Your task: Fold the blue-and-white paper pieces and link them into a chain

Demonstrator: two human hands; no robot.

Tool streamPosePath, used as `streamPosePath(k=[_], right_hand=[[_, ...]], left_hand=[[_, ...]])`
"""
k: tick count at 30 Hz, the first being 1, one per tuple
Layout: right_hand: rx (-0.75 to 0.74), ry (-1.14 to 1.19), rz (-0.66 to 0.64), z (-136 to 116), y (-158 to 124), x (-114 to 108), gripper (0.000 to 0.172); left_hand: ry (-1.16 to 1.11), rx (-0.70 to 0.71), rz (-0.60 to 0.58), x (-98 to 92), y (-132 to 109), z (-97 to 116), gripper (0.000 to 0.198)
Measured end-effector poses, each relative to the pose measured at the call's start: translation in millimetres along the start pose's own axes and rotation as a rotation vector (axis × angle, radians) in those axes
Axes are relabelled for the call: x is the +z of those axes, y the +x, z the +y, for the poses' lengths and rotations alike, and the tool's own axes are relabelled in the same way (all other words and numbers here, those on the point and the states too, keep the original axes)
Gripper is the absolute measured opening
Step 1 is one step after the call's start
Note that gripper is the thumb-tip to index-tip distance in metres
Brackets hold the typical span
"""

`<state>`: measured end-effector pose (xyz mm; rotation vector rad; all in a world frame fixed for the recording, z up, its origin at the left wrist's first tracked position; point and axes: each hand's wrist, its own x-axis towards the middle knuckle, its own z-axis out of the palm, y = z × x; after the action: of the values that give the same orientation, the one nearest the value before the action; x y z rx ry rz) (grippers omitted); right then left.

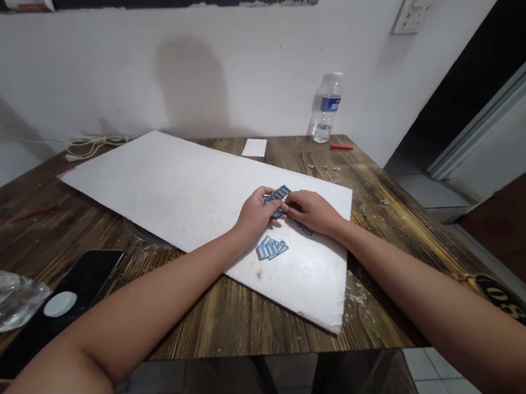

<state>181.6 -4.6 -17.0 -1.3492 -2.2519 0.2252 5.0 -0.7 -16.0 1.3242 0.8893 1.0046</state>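
My left hand (pixel 256 214) is closed on a small flat blue piece with a row of rectangular windows (pixel 282 191), held just above the white board (pixel 183 188). My right hand (pixel 311 210) meets it from the right, its thumb and fingertips pinched at the piece's lower edge. Below my left hand, a small pile of similar blue-edged pieces (pixel 271 248) lies on the board. More dark blue pieces (pixel 305 229) show partly under my right hand. Fingers cover much of the held piece, so whether it is one or several stacked is hidden.
A wooden table (pixel 202 323) carries the board. At the back stand a water bottle (pixel 328 109), a red stick (pixel 342 147) and a white paper (pixel 255 148). On the left lie another bottle (pixel 3 295), a black phone-like slab (pixel 84 287) and a white cable (pixel 94 144).
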Motion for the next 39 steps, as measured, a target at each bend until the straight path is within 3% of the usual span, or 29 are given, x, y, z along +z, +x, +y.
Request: streamPosePath(k=[39], right_hand=[[-0.005, -0.004, -0.002, 0.3, 0.5, 0.1, 0.023]], left_hand=[[0.026, -0.005, 0.002, -0.1, -0.6, 1.1, 0.011]])
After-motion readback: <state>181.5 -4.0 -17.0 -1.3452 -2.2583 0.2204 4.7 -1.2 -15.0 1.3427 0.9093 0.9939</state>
